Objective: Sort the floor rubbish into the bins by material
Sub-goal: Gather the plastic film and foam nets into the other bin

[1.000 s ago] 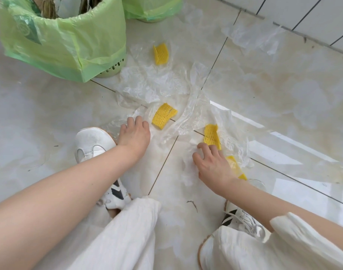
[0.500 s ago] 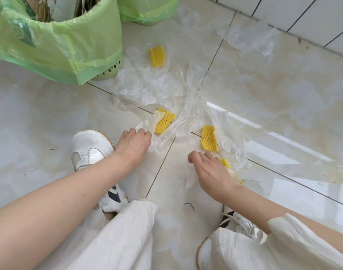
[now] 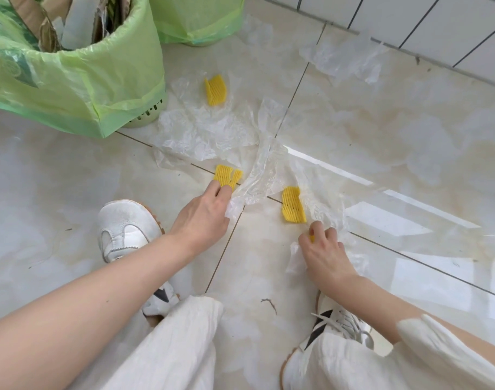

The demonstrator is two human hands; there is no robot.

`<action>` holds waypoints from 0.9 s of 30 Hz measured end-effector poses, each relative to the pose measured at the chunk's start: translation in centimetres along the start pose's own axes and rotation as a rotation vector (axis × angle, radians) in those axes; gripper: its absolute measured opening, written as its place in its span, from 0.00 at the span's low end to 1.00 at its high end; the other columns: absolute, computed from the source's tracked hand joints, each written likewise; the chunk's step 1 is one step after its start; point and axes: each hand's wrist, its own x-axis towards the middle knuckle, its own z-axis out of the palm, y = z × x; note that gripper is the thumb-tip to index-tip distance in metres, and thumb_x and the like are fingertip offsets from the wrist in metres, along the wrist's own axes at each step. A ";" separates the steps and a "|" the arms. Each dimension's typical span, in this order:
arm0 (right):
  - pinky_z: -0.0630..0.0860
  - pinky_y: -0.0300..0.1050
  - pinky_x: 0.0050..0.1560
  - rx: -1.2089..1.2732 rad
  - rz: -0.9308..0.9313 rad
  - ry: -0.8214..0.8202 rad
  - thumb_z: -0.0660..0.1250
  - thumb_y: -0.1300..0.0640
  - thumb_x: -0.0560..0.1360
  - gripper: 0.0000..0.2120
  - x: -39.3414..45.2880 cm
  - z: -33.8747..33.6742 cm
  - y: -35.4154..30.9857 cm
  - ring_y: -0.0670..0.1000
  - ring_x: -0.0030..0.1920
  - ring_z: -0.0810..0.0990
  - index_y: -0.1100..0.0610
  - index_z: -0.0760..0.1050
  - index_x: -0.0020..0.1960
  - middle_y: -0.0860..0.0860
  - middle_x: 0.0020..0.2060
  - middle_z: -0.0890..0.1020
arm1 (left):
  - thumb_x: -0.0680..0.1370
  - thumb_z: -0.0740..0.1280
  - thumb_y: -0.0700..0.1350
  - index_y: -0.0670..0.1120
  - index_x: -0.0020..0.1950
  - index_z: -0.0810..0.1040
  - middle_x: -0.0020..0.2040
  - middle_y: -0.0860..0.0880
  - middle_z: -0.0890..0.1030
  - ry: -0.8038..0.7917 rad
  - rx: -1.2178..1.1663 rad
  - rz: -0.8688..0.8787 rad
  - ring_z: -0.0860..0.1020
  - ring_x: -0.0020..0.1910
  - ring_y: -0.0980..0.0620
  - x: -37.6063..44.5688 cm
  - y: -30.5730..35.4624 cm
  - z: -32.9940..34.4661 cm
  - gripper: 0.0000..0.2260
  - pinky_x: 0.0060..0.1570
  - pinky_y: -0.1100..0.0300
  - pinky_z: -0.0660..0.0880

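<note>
Crumpled clear plastic film (image 3: 212, 130) lies spread over the tiled floor with yellow foam net pieces on it. My left hand (image 3: 204, 215) pinches the near yellow foam net (image 3: 226, 175) together with an edge of clear film. A second yellow net (image 3: 293, 205) lies flat between my hands. My right hand (image 3: 323, 249) is closed on a small yellow net scrap and bunched clear film. A third yellow net (image 3: 216, 90) rests farther back near the bin.
A bin lined with a green bag (image 3: 80, 77) holds cardboard at the upper left; a second green-lined bin (image 3: 201, 21) stands behind it. More clear film (image 3: 344, 59) lies by the white tiled wall. My two white shoes (image 3: 125, 229) flank my hands.
My left hand moved forward from the film's edge onto the near yellow net. My right hand drew back toward me, off the middle net, with film and a yellow scrap in it.
</note>
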 end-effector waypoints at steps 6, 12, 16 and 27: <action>0.70 0.52 0.37 0.113 -0.211 0.072 0.48 0.74 0.56 0.24 1.3 -0.7 -0.4 0.58 0.41 0.67 0.61 0.70 0.47 0.58 0.47 0.71 | 0.72 0.64 0.42 0.44 0.55 0.69 0.51 0.46 0.67 0.020 -0.120 -0.035 0.73 0.37 0.38 1.0 -0.1 -0.3 0.13 0.35 0.49 0.73; 0.62 0.47 0.28 0.152 -0.196 0.216 0.59 0.76 0.50 0.23 3.2 -3.9 -1.0 0.55 0.34 0.65 0.58 0.68 0.41 0.53 0.36 0.70 | 0.71 0.68 0.46 0.48 0.61 0.67 0.54 0.48 0.67 -0.107 -0.235 -0.171 0.75 0.47 0.40 2.9 -0.8 0.3 0.20 0.46 0.51 0.74; 0.61 0.48 0.31 0.287 -0.160 0.179 0.56 0.78 0.55 0.21 4.4 -4.8 -1.0 0.56 0.34 0.64 0.59 0.66 0.43 0.53 0.37 0.65 | 0.71 0.69 0.44 0.49 0.63 0.67 0.55 0.47 0.67 -0.139 -0.226 -0.195 0.76 0.48 0.39 4.6 -1.7 0.6 0.22 0.47 0.51 0.75; 0.75 0.51 0.43 0.310 -0.050 -0.041 0.62 0.63 0.67 0.20 7.2 -4.1 -0.7 0.59 0.46 0.74 0.59 0.67 0.59 0.54 0.50 0.70 | 0.74 0.69 0.53 0.48 0.62 0.70 0.56 0.47 0.67 -0.204 -0.079 -0.126 0.78 0.46 0.40 7.2 -4.1 0.6 0.20 0.43 0.51 0.74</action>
